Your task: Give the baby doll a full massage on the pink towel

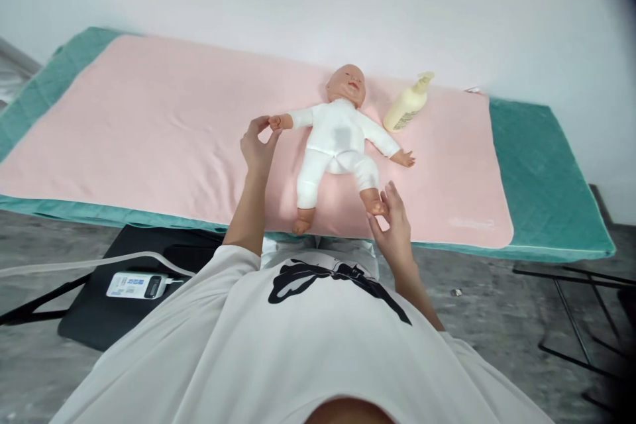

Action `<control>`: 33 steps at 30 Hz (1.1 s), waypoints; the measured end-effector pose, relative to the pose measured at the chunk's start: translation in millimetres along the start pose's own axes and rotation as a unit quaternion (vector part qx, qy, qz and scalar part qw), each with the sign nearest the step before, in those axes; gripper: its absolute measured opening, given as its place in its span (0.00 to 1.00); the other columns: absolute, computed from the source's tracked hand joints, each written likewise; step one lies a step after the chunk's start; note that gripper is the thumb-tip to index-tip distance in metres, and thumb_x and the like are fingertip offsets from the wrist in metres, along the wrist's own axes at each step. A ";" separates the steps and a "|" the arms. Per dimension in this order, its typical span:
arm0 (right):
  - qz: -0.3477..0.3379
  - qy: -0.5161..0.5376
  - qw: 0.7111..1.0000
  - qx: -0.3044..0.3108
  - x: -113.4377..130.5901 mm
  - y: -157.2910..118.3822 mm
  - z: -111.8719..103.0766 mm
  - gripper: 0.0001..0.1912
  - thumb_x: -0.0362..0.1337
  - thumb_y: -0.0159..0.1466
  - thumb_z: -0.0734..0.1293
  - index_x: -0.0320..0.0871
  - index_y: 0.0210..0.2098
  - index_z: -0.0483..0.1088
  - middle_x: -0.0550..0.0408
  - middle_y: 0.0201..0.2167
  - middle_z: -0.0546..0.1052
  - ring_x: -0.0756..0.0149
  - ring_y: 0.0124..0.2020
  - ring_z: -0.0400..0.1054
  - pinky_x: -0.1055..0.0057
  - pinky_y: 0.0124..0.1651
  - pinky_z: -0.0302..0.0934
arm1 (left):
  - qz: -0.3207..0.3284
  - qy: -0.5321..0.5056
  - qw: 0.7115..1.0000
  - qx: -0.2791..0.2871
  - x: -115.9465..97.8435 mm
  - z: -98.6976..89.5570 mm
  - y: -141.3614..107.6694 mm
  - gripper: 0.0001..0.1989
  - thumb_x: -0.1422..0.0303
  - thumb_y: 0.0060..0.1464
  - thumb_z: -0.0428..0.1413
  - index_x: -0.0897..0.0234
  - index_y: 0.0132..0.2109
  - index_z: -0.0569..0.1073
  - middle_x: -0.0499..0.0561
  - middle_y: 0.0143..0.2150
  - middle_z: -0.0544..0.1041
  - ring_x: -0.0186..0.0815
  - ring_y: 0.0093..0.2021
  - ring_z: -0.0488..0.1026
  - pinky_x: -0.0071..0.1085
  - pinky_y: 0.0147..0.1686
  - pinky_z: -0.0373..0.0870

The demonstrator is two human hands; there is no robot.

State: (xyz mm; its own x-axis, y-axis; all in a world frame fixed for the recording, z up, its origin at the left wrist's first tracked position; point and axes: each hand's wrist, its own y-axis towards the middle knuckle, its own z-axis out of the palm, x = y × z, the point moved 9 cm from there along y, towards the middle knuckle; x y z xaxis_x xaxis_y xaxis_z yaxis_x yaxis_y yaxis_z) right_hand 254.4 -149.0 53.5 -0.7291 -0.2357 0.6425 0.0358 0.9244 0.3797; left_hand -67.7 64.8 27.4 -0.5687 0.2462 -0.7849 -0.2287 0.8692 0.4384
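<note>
Holding doll by 1 arm in left hand, 1 foot in right hand; seemingly midway, leaving other arm, other foot ungrasped.

On my feed I see the baby doll — white body, tan feet — face-up, limbs spread, on the pink mat, feet toward its near edge.

On the mat spread over the covered table, the doll is placed left of the pump bottle, while below the near edge, at left, a device is set on what seems to be a chair.
</note>
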 end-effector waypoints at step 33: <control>0.071 0.029 0.996 0.038 -19.1 -43.8 56.0 0.37 0.33 0.65 0.64 0.51 0.70 0.47 0.42 0.68 0.58 0.56 0.68 0.58 0.59 0.55 0.72 | -0.088 0.059 0.994 0.037 50.5 -2.0 -0.4 0.19 0.59 0.54 0.59 0.63 0.51 0.75 0.52 0.46 0.81 0.39 0.49 0.78 0.38 0.51 0.71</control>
State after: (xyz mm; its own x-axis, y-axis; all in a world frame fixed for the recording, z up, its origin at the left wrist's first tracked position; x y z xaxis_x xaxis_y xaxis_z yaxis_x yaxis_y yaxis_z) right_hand 228.5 -168.2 -12.7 -0.6788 -0.1151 0.7252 0.0835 0.9691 0.2320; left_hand -98.0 76.1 -11.5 -0.6147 0.0405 -0.7877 -0.2757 0.9246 0.2627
